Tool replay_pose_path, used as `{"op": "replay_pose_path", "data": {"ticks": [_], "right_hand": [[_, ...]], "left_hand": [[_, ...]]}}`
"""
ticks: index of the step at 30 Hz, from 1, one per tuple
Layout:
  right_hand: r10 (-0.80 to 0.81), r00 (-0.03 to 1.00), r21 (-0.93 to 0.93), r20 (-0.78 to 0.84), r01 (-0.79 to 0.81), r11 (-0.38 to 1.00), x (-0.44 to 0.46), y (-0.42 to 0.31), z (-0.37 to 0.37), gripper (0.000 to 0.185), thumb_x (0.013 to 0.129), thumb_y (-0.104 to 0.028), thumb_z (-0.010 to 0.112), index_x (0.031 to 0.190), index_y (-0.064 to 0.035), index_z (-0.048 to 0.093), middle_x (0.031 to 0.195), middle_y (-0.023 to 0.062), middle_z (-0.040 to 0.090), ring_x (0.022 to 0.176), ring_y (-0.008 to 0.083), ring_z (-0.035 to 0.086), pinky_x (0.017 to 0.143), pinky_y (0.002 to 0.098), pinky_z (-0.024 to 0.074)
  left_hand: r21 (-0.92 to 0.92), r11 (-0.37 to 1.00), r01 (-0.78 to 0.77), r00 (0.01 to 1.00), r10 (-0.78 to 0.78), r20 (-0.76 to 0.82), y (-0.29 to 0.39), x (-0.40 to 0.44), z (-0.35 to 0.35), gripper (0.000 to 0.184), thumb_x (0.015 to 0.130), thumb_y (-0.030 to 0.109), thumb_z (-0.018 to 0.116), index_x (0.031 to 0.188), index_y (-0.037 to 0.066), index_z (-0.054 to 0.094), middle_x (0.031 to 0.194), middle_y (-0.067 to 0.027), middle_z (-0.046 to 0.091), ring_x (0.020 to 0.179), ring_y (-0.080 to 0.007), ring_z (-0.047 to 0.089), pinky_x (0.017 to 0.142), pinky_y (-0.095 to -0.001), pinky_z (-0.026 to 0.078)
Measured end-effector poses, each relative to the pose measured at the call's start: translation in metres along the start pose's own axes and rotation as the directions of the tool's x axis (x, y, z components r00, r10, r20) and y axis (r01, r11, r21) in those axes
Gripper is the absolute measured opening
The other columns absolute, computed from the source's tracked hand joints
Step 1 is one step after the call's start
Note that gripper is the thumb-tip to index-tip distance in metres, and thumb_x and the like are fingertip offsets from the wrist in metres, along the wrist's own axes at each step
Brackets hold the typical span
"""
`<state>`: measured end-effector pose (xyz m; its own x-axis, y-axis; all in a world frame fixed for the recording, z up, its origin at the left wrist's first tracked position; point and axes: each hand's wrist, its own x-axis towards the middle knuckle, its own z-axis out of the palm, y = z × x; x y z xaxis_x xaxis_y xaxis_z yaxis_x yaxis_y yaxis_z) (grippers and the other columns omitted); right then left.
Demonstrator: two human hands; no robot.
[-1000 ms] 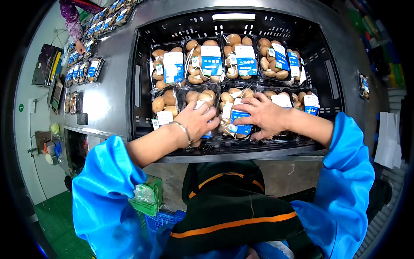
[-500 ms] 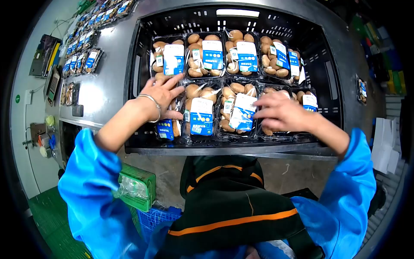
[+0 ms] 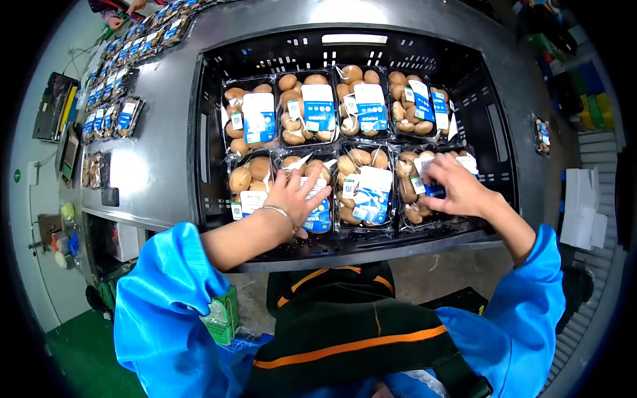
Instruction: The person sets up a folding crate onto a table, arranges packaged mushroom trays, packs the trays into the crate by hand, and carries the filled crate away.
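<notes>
Fingers [image 3: 317,199] of the left hand [image 3: 292,199] are spreading wide and resting on the second mushroom pack from the left in the near row [image 3: 317,219]; whether they are gripping it cannot be told. The right hand [image 3: 464,189] is bending its fingers over the fourth pack of that row [image 3: 410,192], partly covering its label; its hold, if any, is not showing. Between the hands, the third pack [image 3: 365,189] is lying label up, untouched. At the near left, another pack [image 3: 251,178] is sitting beside the left hand. Beyond, a far row of five packs is filling much of the black crate [image 3: 481,93], its rightmost pack [image 3: 442,109] standing narrowest. The crate is resting on a metal table [image 3: 162,123]. Farther left, more wrapped packs [image 3: 126,118] are lying in rows, and another person's hand [image 3: 136,6] is showing at the far left. To the right, a single pack [image 3: 541,134] is lying outside the crate.
</notes>
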<state>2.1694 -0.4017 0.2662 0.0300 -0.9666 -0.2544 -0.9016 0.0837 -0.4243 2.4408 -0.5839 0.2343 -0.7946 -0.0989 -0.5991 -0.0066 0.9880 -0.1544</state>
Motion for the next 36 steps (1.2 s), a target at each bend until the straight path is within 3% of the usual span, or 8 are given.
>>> {"op": "replay_pose_path", "data": {"ticks": [8, 10, 13, 15, 17, 21, 30, 36], "right_hand": [[0.412, 0.669, -0.278, 0.618, -0.304, 0.911, 0.046, -0.053, 0.018, 0.048, 0.068, -0.041, 0.072, 0.096, -0.0038, 0.064, 0.092, 0.0183, 0.064, 0.087, 0.0313, 0.062, 0.075, 0.0385, 0.049], [0.401, 0.637, -0.264, 0.659, -0.303, 0.916, 0.055, -0.05, 0.011, 0.05, 0.067, -0.044, 0.072, 0.096, -0.0036, 0.064, 0.089, 0.0169, 0.066, 0.083, 0.0305, 0.063, 0.073, 0.0381, 0.0496], [0.508, 0.813, 0.069, 0.284, -0.546, 0.835, 0.093, -0.117, -0.033, 0.03, 0.076, -0.026, 0.068, 0.091, -0.0011, 0.062, 0.081, 0.015, 0.064, 0.076, 0.0262, 0.062, 0.067, 0.0339, 0.0485], [0.515, 0.85, 0.311, -0.114, -0.462, 0.831, 0.136, -0.171, -0.059, 0.014, 0.08, -0.011, 0.063, 0.087, 0.0007, 0.06, 0.076, 0.0133, 0.06, 0.071, 0.0232, 0.059, 0.065, 0.0311, 0.0467], [0.383, 0.839, 0.229, -0.387, -0.315, 0.921, 0.191, -0.216, -0.085, 0.009, 0.079, -0.003, 0.061, 0.086, 0.0015, 0.059, 0.076, 0.0122, 0.057, 0.07, 0.0224, 0.057, 0.065, 0.03, 0.0454], [0.091, 0.876, -0.023, -0.473, -0.116, 0.993, 0.319, -0.247, -0.123, 0.012, 0.079, -0.005, 0.058, 0.09, 0.0013, 0.058, 0.079, 0.0127, 0.058, 0.074, 0.0241, 0.058, 0.069, 0.0321, 0.0454], [0.417, 0.902, -0.206, 0.11, -0.39, 0.897, 0.576, -0.092, -0.079, 0.031, 0.085, -0.026, 0.054, 0.101, 0.0005, 0.056, 0.088, 0.0139, 0.062, 0.077, 0.0236, 0.061, 0.069, 0.0327, 0.0479], [0.701, 0.593, -0.184, 0.397, -0.696, 0.694, 0.63, -0.013, -0.028, 0.058, 0.089, -0.05, 0.047, 0.069, 0.0037, 0.059, 0.055, 0.0111, 0.056, 0.038, 0.0201, 0.053, 0.035, 0.0318, 0.041]], "left_hand": [[-0.432, 0.837, -0.335, 0.94, 0.328, -0.092, -0.065, -0.033, -0.052, 0.06, 0.076, 0.037, 0.068, 0.122, 0.006, 0.045, 0.107, -0.023, 0.056, 0.097, -0.0318, 0.057, 0.085, -0.0412, 0.044], [-0.333, 0.768, -0.546, 0.667, 0.158, -0.728, -0.115, -0.054, -0.045, 0.042, 0.08, 0.023, 0.063, 0.116, 0.005, 0.049, 0.09, -0.0137, 0.061, 0.088, -0.0315, 0.059, 0.076, -0.0408, 0.047], [-0.334, 0.801, -0.497, 0.379, -0.146, -0.914, -0.233, -0.086, -0.021, 0.024, 0.08, 0.016, 0.059, 0.103, 0.007, 0.06, 0.094, -0.013, 0.062, 0.086, -0.0304, 0.059, 0.075, -0.0392, 0.048], [-0.469, 0.785, -0.404, 0.392, -0.315, -0.864, -0.314, -0.079, 0.05, 0.022, 0.081, 0.01, 0.056, 0.102, 0.006, 0.059, 0.095, -0.0122, 0.063, 0.083, -0.0303, 0.06, 0.074, -0.0382, 0.049], [-0.607, 0.778, 0.161, 0.748, -0.498, -0.439, -0.368, -0.079, 0.132, 0.026, 0.08, 0.01, 0.057, 0.105, 0.007, 0.06, 0.102, -0.0126, 0.062, 0.092, -0.0303, 0.057, 0.083, -0.0398, 0.047], [-0.716, 0.698, -0.015, 0.909, -0.289, -0.301, -0.364, -0.092, 0.245, 0.034, 0.077, 0.012, 0.061, 0.11, 0.007, 0.058, 0.11, -0.01, 0.058, 0.107, -0.0277, 0.05, 0.093, -0.0399, 0.039], [-0.745, 0.655, -0.129, 0.702, -0.47, -0.535, -0.402, -0.116, 0.308, 0.024, 0.078, 0.008, 0.06, 0.101, 0.007, 0.062, 0.106, -0.0084, 0.06, 0.098, -0.026, 0.054, 0.086, -0.038, 0.039], [-0.863, 0.489, 0.13, 0.443, -0.807, -0.39, -0.451, -0.144, 0.36, 0.02, 0.075, 0.005, 0.062, 0.094, 0.007, 0.063, 0.098, -0.0069, 0.062, 0.087, -0.0263, 0.057, 0.077, -0.0361, 0.041]]}}
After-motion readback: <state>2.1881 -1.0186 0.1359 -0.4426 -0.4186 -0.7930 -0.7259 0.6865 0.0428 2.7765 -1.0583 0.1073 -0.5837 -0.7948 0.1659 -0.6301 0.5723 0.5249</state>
